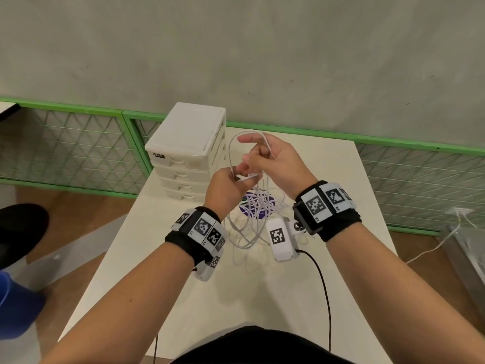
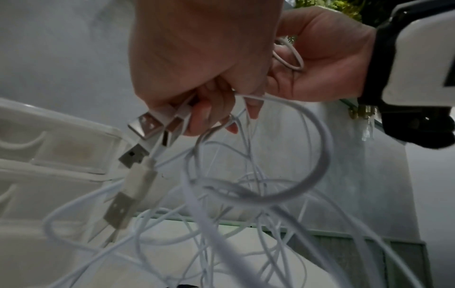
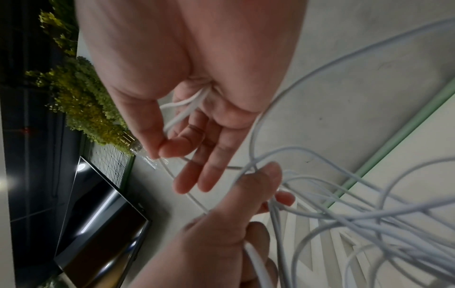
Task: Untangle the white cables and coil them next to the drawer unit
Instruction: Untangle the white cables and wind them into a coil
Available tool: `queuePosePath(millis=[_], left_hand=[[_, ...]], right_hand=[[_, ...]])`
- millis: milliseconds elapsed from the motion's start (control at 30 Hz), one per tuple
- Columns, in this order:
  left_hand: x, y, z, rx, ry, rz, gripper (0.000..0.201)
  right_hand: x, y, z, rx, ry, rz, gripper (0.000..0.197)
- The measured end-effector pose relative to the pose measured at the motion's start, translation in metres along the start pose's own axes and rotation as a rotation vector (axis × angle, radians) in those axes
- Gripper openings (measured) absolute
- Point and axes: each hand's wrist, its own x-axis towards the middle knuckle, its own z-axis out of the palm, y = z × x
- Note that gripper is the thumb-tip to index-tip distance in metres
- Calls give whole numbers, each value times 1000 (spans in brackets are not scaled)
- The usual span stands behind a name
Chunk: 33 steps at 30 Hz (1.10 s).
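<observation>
Both hands are up in the air over the white table [image 1: 328,179]. The left hand [image 1: 225,187] squeezes a bunch of USB plugs [image 2: 157,128] at the ends of the white cables [image 1: 252,219]. The right hand [image 1: 275,164] holds a loop of cable between thumb and palm, with its fingers loose. The rest hangs in a messy tangle down onto the table, just beside the white drawer unit [image 1: 189,151].

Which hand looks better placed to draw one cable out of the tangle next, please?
Probably the right hand: it holds only a loop or two, while the left hand grips the bunched plugs as anchor.
</observation>
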Motion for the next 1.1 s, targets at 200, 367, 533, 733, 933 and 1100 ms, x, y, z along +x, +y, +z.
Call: queuePosePath(millis=[200, 367, 533, 733, 933, 1100], left_hand=[[2, 2, -6, 216, -9, 30, 36], [3, 6, -13, 200, -9, 47, 35], [1, 10, -14, 179, -43, 57, 34], [2, -3, -29, 206, 24, 39, 24], [9, -13, -54, 171, 148, -124, 28], [9, -9, -39, 252, 78, -25, 23]], right_hand=[[-10, 5, -25, 75, 295, -51, 37], [-25, 43, -37, -455, 265, 73, 31], [-23, 70, -40, -765, -47, 272, 28], [-20, 62, -44, -632, 120, 132, 11], [-23, 40, -74, -200, 235, 187, 16], [-19, 40, -66, -618, -35, 315, 29]])
